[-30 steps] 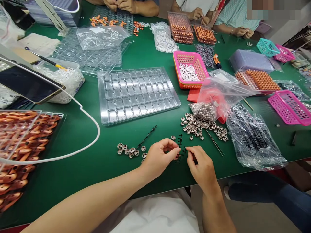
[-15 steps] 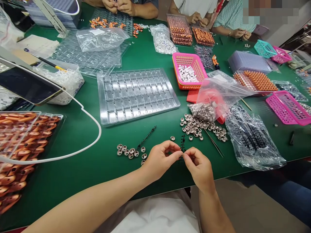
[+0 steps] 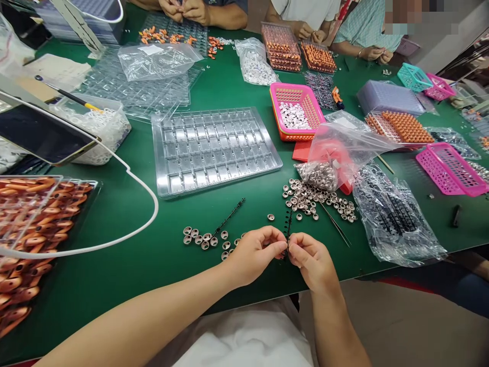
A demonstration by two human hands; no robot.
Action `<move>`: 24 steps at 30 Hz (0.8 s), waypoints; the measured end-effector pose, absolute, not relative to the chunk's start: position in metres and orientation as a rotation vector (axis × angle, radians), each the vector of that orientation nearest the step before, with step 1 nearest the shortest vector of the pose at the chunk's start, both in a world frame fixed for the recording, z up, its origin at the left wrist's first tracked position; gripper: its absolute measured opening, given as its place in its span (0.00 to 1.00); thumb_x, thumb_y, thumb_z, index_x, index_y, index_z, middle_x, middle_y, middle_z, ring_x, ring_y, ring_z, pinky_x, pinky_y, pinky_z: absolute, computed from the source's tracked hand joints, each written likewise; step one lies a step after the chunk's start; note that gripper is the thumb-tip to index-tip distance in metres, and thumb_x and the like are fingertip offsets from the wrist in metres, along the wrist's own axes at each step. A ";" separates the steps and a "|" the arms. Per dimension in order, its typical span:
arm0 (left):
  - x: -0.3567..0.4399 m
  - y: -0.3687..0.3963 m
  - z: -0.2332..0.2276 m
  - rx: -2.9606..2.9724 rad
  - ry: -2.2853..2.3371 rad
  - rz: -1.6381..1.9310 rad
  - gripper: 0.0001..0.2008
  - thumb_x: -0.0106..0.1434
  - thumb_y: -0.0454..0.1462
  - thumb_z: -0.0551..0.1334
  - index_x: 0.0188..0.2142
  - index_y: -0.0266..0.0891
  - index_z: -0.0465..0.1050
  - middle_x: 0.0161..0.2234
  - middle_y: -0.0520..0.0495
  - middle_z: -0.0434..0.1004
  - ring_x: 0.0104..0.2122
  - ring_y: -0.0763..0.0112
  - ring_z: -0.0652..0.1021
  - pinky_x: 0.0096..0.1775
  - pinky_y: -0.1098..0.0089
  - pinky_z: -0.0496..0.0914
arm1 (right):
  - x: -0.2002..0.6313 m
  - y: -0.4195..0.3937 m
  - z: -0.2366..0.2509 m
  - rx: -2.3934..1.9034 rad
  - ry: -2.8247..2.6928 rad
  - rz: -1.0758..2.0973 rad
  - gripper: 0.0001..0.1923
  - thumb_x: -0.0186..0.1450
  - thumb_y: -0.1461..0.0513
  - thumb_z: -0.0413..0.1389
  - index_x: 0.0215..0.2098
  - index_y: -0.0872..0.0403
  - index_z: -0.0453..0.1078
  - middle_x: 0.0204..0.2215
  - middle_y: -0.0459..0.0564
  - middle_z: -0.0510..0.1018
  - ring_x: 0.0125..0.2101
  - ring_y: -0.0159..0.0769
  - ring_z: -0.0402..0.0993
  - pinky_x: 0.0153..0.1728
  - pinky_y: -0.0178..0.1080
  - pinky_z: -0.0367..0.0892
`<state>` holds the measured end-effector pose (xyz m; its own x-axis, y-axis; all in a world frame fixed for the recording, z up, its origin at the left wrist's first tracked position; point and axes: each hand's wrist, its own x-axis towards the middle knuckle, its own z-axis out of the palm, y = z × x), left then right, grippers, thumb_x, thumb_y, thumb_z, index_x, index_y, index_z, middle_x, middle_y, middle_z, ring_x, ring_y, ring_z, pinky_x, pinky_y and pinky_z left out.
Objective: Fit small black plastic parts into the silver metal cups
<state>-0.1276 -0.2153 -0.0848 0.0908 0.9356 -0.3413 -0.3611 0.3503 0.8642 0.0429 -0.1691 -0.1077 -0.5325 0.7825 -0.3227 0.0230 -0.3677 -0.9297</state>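
Between my hands stands a thin black plastic strip with small parts along it (image 3: pixel 288 222), its far end sticking up past my fingers. My left hand (image 3: pixel 260 250) pinches near its lower part from one side. From the other side my right hand (image 3: pixel 314 259) closes its fingertips on the same strip; the fingers hide what lies exactly between them. Small silver ring-like caps (image 3: pixel 205 244) lie left of my left hand, beside a second black strip (image 3: pixel 228 219). A larger pile of these caps (image 3: pixel 305 198) spreads beyond my right hand, with metal tweezers (image 3: pixel 336 225) at its edge.
A clear compartment tray (image 3: pixel 219 153) lies ahead. Pink baskets (image 3: pixel 282 133), a bag of caps (image 3: pixel 321 176) and a bag of black strips (image 3: pixel 397 224) stand to the right. Orange parts in trays (image 3: pixel 34 239), a phone (image 3: pixel 42 130) and a white cable (image 3: pixel 153 204) occupy the left. Co-workers' hands (image 3: pixel 194 11) are across the table.
The black strip has shifted slightly and shows its side teeth more clearly. Both hands have adjusted a little, the right fingers now higher around the strip.
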 end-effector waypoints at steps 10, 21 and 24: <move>-0.127 -0.216 -0.084 0.663 0.991 1.063 0.11 0.59 0.42 0.64 0.31 0.36 0.68 0.28 0.51 0.69 0.29 0.73 0.71 0.36 0.70 0.67 | 0.041 -0.171 -0.107 -1.003 -1.265 2.044 0.14 0.63 0.53 0.60 0.30 0.55 0.67 0.22 0.42 0.63 0.20 0.26 0.53 0.21 0.32 0.49; -0.130 -0.212 -0.090 0.605 0.975 1.074 0.15 0.59 0.46 0.65 0.30 0.36 0.67 0.27 0.51 0.70 0.29 0.71 0.73 0.36 0.68 0.69 | 0.046 -0.170 -0.094 -1.090 -1.769 1.591 0.12 0.69 0.54 0.52 0.32 0.53 0.64 0.25 0.43 0.62 0.22 0.29 0.55 0.22 0.34 0.53; -0.131 -0.212 -0.086 0.616 1.050 1.099 0.14 0.59 0.46 0.64 0.31 0.37 0.67 0.29 0.49 0.73 0.29 0.70 0.75 0.35 0.67 0.71 | 0.048 -0.167 -0.093 -1.153 -2.089 1.162 0.08 0.70 0.60 0.51 0.33 0.52 0.66 0.28 0.45 0.67 0.25 0.31 0.61 0.26 0.35 0.57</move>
<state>-0.1311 -0.2115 -0.0863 0.0821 0.9257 -0.3692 -0.4114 0.3689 0.8335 0.0481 -0.1671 -0.0927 -0.5279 0.8493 0.0106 0.4388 0.2835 -0.8527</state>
